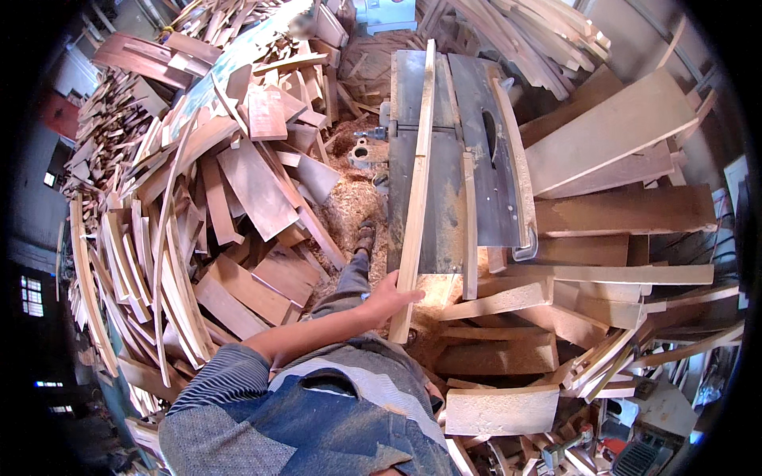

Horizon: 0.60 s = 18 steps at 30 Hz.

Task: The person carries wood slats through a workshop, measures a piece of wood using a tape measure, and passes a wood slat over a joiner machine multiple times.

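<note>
My left hand point(392, 298) is closed around the near part of a long, narrow wooden strip point(418, 170). The strip runs lengthwise over the dark metal table point(441, 186) of a woodworking machine, and its near end sticks out past the table edge toward me. Just right of it, a wooden fence strip point(470, 222) lies along the table. Farther right, the table has a long dark slot point(490, 133) and a curved wooden piece point(514, 163) at its edge. My right hand does not show; only a bit of skin appears at my right side.
Boards and offcuts point(254, 190) are heaped high on the left. Thick boards point(623, 210) and blocks point(502, 410) are stacked close on the right. Sawdust and shavings point(357, 198) cover the floor beside the machine, near my foot point(364, 236). Long slats point(528, 36) lie beyond.
</note>
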Tool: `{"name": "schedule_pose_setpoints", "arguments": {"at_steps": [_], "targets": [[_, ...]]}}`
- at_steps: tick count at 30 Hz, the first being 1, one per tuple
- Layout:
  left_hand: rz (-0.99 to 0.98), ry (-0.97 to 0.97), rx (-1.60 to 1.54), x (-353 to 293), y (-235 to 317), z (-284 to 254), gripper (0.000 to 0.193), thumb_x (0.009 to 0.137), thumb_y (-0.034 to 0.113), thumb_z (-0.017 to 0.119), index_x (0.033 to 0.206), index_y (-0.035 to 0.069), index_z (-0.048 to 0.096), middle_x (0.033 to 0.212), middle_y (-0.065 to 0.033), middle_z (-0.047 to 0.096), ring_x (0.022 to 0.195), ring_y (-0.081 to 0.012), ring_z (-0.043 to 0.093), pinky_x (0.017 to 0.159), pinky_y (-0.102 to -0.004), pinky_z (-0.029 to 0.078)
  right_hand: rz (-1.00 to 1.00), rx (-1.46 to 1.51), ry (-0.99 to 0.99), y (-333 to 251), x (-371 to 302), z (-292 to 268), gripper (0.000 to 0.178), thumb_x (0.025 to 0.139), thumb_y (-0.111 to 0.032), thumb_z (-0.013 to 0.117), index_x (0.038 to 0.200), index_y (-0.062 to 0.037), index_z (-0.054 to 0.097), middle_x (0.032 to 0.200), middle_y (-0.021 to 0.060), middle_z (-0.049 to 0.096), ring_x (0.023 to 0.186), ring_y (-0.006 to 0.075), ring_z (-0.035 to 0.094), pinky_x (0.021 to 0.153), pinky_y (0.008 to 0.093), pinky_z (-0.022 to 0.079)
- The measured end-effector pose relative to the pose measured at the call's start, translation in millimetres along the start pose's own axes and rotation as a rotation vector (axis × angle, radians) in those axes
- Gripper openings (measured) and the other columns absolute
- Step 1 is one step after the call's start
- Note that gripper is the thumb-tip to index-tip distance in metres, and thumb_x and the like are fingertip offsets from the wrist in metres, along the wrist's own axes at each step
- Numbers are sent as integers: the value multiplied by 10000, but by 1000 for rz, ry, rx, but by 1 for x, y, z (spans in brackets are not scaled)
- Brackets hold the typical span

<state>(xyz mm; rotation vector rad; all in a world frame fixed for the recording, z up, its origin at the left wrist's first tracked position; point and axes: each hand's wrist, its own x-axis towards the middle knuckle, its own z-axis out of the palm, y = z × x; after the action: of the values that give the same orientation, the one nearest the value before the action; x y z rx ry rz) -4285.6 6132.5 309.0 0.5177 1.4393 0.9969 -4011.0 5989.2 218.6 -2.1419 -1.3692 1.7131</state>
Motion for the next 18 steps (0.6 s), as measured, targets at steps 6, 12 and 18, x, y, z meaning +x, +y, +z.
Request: {"name": "schedule_pose_setpoints", "arguments": {"at_steps": [6,12,18], "targets": [[-159,-136,-284,14,-10,0,379,892,201,707,1188,31,543,973,-87,640,875,-194,635,772,-338,534,4,15,8,0,-8,-1,230,893,-204,652,1024,-18,686,873,98,702,825,216,678,747,358,533],[-328,-235,-660,20,-11,4,412,939,456,637,1076,73,571,907,-75,620,782,-209,646,668,-373,556,8,12,19,1,-12,-3,219,895,-203,643,990,-16,704,851,98,705,817,221,681,744,363,534],[-321,-299,-819,14,-8,-1,619,897,722,517,1016,117,570,866,-56,601,691,-193,612,613,-351,543,20,0,81,-2,-18,-10,217,896,-202,634,956,-14,722,829,98,708,808,226,683,741,367,534]]}}
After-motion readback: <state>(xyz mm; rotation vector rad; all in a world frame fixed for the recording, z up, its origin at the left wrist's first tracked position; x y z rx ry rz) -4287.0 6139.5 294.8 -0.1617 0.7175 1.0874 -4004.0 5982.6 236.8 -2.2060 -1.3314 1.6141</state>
